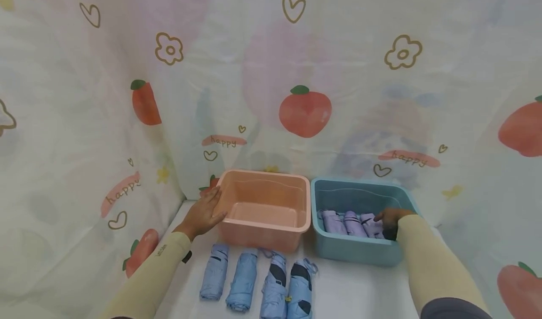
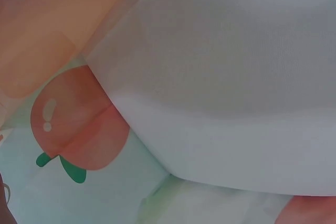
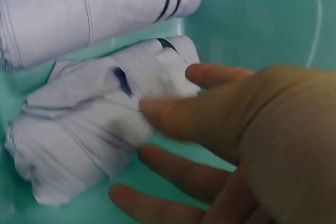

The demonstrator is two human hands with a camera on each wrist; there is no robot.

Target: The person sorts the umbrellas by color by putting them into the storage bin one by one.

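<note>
My right hand (image 1: 393, 219) reaches into the blue-green bin (image 1: 360, 251), its fingers spread around one end of a folded lilac umbrella (image 3: 79, 119). In the right wrist view the thumb overlaps that umbrella's fabric. Two more lilac umbrellas lie alongside it to the left, the middle umbrella (image 1: 354, 224) and the leftmost umbrella (image 1: 333, 222). At the left end of the pink bin (image 1: 260, 238), my left hand (image 1: 203, 214) rests against the outer wall and rim with fingers extended. The left wrist view leaves out nearly all of this hand.
Several folded blue umbrellas lie in a row on the white table (image 1: 347, 286) before the bins, among them a leftmost one (image 1: 214, 273) and a rightmost one (image 1: 300, 288). A fruit-patterned curtain (image 1: 305, 55) hangs close behind both bins and along the left side.
</note>
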